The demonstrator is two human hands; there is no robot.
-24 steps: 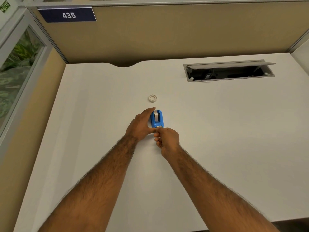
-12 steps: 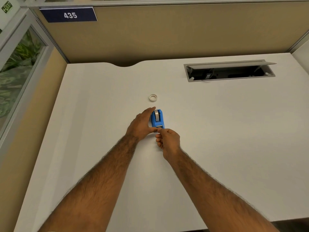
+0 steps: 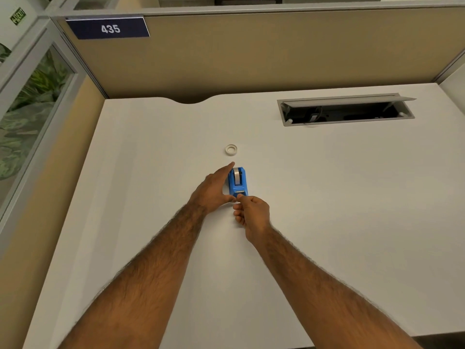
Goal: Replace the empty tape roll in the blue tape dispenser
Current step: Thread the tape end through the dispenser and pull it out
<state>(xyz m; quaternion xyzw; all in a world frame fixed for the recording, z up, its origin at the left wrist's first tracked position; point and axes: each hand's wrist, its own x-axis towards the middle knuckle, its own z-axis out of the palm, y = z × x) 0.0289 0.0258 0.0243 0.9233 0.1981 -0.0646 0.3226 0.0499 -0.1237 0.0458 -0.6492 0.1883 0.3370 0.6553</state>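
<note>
The blue tape dispenser stands in the middle of the white desk, with a grey-white tape roll seated in it. My left hand lies along its left side with straight fingers, thumb touching the near end. At the cutter end, my right hand has its fingers curled, and thumb and forefinger pinch the tape end, which is too thin to make out clearly. A small white empty roll core lies flat on the desk just beyond the dispenser, apart from both hands.
An open grey cable hatch is set into the desk at the back right. Tan cubicle panels close off the back and left side, with a glass pane at the far left. A sign reading 435 hangs at the upper left.
My right hand has drawn back slightly toward me from the dispenser's near end. My left hand and the dispenser have stayed in place.
</note>
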